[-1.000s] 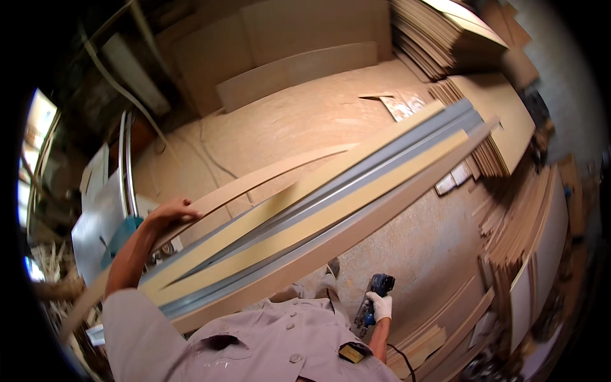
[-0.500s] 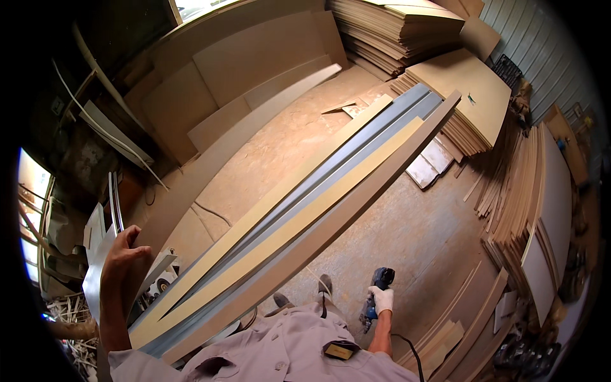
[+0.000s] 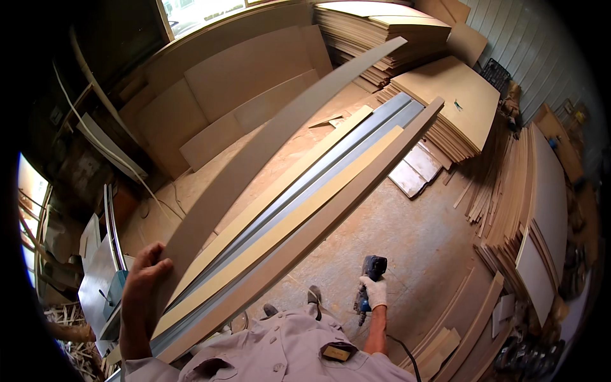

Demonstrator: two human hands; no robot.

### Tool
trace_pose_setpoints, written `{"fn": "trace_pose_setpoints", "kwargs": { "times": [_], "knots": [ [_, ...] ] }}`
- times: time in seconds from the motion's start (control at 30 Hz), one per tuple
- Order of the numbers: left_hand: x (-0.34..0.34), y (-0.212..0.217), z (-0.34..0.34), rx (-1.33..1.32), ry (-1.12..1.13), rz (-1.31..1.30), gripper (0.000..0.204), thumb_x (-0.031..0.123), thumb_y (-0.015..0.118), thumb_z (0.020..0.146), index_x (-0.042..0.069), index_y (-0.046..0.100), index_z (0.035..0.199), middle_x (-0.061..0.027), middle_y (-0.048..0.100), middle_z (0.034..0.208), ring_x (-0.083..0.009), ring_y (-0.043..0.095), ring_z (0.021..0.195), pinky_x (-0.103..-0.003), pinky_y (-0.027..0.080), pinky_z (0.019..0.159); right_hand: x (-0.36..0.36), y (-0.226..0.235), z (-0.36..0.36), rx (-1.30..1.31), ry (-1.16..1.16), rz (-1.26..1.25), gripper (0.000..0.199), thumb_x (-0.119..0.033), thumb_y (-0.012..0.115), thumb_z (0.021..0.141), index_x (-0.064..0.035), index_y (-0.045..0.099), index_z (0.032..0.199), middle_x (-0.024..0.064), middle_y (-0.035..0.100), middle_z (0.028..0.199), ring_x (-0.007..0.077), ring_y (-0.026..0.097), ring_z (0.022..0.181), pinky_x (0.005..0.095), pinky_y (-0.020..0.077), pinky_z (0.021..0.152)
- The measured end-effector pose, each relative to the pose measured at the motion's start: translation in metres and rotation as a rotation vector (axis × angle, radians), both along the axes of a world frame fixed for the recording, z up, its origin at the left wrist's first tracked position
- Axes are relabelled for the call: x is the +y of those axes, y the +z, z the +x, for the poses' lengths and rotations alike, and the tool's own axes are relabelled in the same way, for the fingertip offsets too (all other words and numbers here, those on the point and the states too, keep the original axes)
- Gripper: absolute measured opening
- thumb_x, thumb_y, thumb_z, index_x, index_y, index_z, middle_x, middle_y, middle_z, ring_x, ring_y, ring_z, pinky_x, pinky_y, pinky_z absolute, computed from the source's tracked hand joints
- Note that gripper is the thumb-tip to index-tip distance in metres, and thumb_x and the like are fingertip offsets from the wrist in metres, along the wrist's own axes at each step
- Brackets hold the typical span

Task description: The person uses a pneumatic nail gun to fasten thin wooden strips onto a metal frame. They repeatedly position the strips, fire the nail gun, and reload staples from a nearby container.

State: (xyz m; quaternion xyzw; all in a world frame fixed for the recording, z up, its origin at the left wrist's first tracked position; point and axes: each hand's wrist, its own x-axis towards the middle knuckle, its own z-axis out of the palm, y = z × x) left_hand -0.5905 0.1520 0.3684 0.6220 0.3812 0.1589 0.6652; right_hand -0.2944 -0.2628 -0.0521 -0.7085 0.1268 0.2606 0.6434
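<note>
Your left hand (image 3: 141, 290), down at about seven o'clock, is gripping the near end of a long thin strip of board (image 3: 254, 159), thumb over one edge and fingers wrapped behind it. The strip is rising away from you toward one o'clock, lifted clear of the work and bowing along its length, its far tip hanging over the stacked sheets (image 3: 382, 32) at twelve o'clock. Below it, the grey metal guide rail (image 3: 331, 172) is lying between pale offcut strips on a wide board (image 3: 318, 229) that is running diagonally across the dusty floor (image 3: 414, 242).

Your gloved right hand (image 3: 372, 293), at five o'clock, is closed round the handle of a blue and black power saw (image 3: 370, 274), hanging it at your side with its cord trailing toward the floor.

Watch the strip: you are holding it by one end only, so it may whip, sag or snap, and its far tip could clip the stacks or drop onto the rail and knock it out of line. The saw is dangling near your leg and shoes (image 3: 314, 296); a stumble on the cord could swing it into you.

Half a second ago your left hand was open and empty with no strip raised; now it is carrying the strip well above the rail.
</note>
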Motion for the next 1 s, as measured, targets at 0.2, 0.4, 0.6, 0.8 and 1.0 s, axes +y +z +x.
{"fn": "trace_pose_setpoints", "kwargs": {
  "times": [0.2,0.4,0.6,0.8,1.0],
  "knots": [
    [-0.005,-0.044,0.019,0.048,-0.195,-0.039,0.023,0.016,0.076,0.093,0.003,0.067,0.11,-0.0011,0.07,0.097,-0.009,0.065,0.088,-0.025,0.052,0.083,-0.018,0.016,0.001,0.048,-0.027,-0.019,0.016,-0.004,0.078,0.08,0.0002,0.067,0.091,0.0066,0.065,0.071,0.0183,0.064,0.054,0.0348,0.0527,0.05],
    [-0.004,-0.086,0.029,0.159,-0.295,-0.146,0.026,0.019,0.081,0.091,0.004,0.068,0.108,0.0008,0.069,0.094,-0.0078,0.062,0.084,-0.024,0.05,0.08,-0.04,0.017,-0.025,0.091,-0.1,0.006,0.019,-0.006,0.08,0.079,0.0011,0.067,0.091,0.0076,0.066,0.071,0.0189,0.062,0.052,0.0356,0.0508,0.049],
    [0.016,-0.14,0.026,0.503,-0.486,0.31,0.07,0.038,0.099,0.067,0.003,0.061,0.114,-0.0102,0.072,0.097,-0.0198,0.068,0.094,-0.033,0.052,0.084,-0.046,0.023,-0.035,0.161,-0.142,0.056,0.02,-0.006,0.079,0.079,0.0026,0.065,0.091,0.0092,0.065,0.071,0.0199,0.062,0.051,0.037,0.0514,0.048],
    [0.008,-0.14,0.042,0.578,-0.526,0.595,0.08,0.043,0.091,0.067,-0.001,0.052,0.122,-0.0263,0.067,0.108,-0.0402,0.067,0.101,-0.044,0.053,0.091,-0.046,0.017,-0.037,0.164,-0.134,-0.011,0.021,-0.006,0.079,0.078,0.0035,0.064,0.09,0.0105,0.065,0.071,0.0212,0.062,0.051,0.038,0.0526,0.048],
    [0.025,-0.15,0.051,0.669,-0.628,0.94,0.079,0.036,0.084,0.072,-0.004,0.051,0.132,-0.0279,0.06,0.118,-0.0441,0.062,0.108,-0.048,0.053,0.094,-0.044,0.023,-0.037,0.162,-0.124,-0.03,0.023,-0.006,0.08,0.078,0.0044,0.064,0.091,0.0106,0.065,0.071,0.0214,0.063,0.052,0.0376,0.0525,0.049]
  ]
}}
